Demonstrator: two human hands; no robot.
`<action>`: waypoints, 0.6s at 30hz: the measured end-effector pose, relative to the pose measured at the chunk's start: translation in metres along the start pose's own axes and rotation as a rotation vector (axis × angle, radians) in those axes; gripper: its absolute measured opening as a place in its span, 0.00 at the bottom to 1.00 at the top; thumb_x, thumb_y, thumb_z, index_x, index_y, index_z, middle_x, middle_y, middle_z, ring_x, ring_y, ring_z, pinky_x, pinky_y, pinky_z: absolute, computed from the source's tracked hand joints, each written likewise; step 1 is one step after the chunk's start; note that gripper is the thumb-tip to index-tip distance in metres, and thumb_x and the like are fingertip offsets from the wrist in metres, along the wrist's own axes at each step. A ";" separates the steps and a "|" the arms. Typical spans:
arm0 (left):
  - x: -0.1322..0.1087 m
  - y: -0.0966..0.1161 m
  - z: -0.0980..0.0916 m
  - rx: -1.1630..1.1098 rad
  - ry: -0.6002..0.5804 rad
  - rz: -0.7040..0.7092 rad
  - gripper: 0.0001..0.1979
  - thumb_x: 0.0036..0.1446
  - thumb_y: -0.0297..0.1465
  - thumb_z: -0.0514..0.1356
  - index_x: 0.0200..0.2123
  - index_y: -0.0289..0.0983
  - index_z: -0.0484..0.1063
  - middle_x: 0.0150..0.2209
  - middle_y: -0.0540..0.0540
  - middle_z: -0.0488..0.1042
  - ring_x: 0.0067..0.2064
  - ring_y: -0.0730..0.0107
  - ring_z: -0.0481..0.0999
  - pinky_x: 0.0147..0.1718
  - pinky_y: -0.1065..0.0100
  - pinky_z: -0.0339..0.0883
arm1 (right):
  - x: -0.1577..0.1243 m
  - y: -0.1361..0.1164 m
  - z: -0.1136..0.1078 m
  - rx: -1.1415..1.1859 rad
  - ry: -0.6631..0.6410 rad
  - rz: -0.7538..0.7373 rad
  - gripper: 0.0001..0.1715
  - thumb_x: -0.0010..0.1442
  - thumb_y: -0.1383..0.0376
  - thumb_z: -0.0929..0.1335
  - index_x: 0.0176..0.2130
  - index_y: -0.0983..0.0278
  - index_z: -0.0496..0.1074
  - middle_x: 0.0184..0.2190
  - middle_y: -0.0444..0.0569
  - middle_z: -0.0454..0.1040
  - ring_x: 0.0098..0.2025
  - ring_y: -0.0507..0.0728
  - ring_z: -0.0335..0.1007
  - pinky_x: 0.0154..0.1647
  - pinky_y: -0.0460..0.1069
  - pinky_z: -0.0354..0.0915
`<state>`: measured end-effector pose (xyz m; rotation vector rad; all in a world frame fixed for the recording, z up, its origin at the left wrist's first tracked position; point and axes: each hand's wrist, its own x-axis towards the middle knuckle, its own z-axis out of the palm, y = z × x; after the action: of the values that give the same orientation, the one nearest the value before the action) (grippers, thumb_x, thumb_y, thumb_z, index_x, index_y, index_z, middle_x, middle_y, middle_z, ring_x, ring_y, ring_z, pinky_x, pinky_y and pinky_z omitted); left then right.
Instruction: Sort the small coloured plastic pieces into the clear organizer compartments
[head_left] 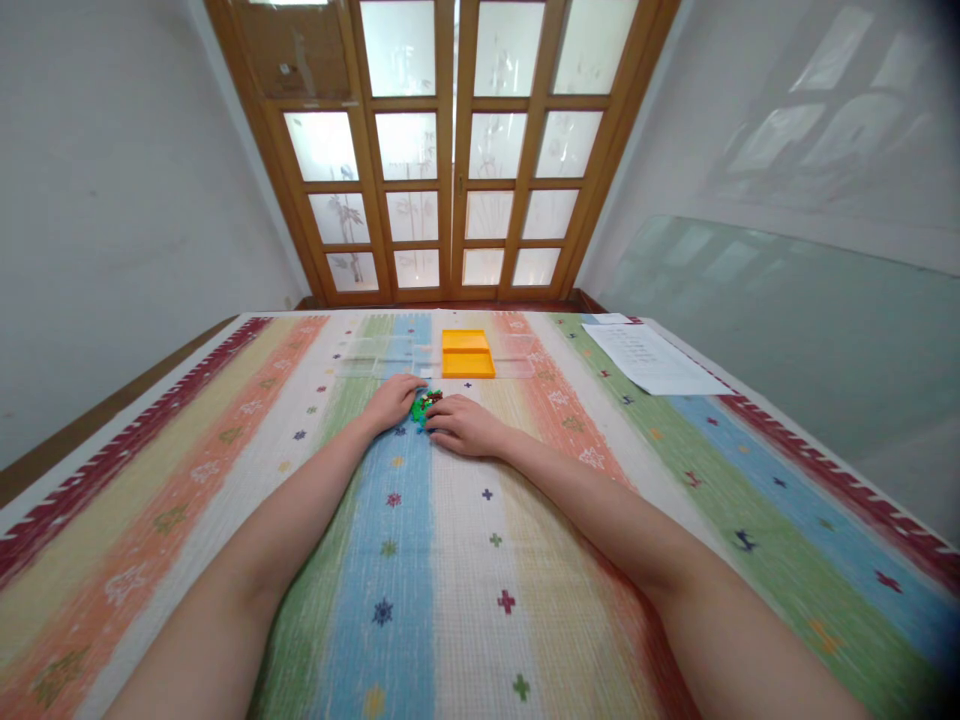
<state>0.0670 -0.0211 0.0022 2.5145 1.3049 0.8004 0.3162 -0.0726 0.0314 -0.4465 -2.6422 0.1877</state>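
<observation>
A small heap of green, brown and blue pieces (427, 404) lies on the striped tablecloth between my two hands. The pieces are too small to name. My left hand (394, 402) rests at the heap's left side, its fingers loosely stretched out and curved around the far edge. From the right, my right hand (466, 427) lies low over the cloth, with its fingers apart and their tips touching the heap. Part of the heap is hidden by the fingers. Neither hand visibly lifts anything.
Just beyond the hands stands an open yellow box (469, 364) with two halves. Clear plastic trays (375, 356) flank it. Printed paper sheets (652, 358) lie at the far right. The striped tablecloth (465, 600) covers the table, and wooden glazed doors (454, 150) stand behind it.
</observation>
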 end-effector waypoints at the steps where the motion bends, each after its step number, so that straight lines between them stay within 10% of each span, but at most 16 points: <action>1: 0.000 0.000 0.000 0.000 0.001 0.003 0.20 0.66 0.27 0.51 0.53 0.40 0.79 0.54 0.43 0.79 0.57 0.60 0.75 0.63 0.53 0.66 | 0.000 0.000 0.000 -0.009 0.002 0.003 0.15 0.70 0.59 0.68 0.53 0.58 0.79 0.55 0.54 0.77 0.57 0.62 0.71 0.63 0.61 0.64; 18: -0.001 -0.006 0.005 0.010 0.013 0.032 0.18 0.66 0.28 0.53 0.52 0.39 0.79 0.53 0.43 0.79 0.57 0.60 0.75 0.63 0.55 0.65 | 0.001 -0.004 0.002 -0.048 -0.036 0.010 0.22 0.70 0.56 0.67 0.59 0.61 0.75 0.58 0.57 0.75 0.60 0.64 0.70 0.63 0.61 0.64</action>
<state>0.0649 -0.0178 -0.0047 2.5483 1.2785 0.8198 0.3137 -0.0761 0.0304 -0.4763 -2.6853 0.1375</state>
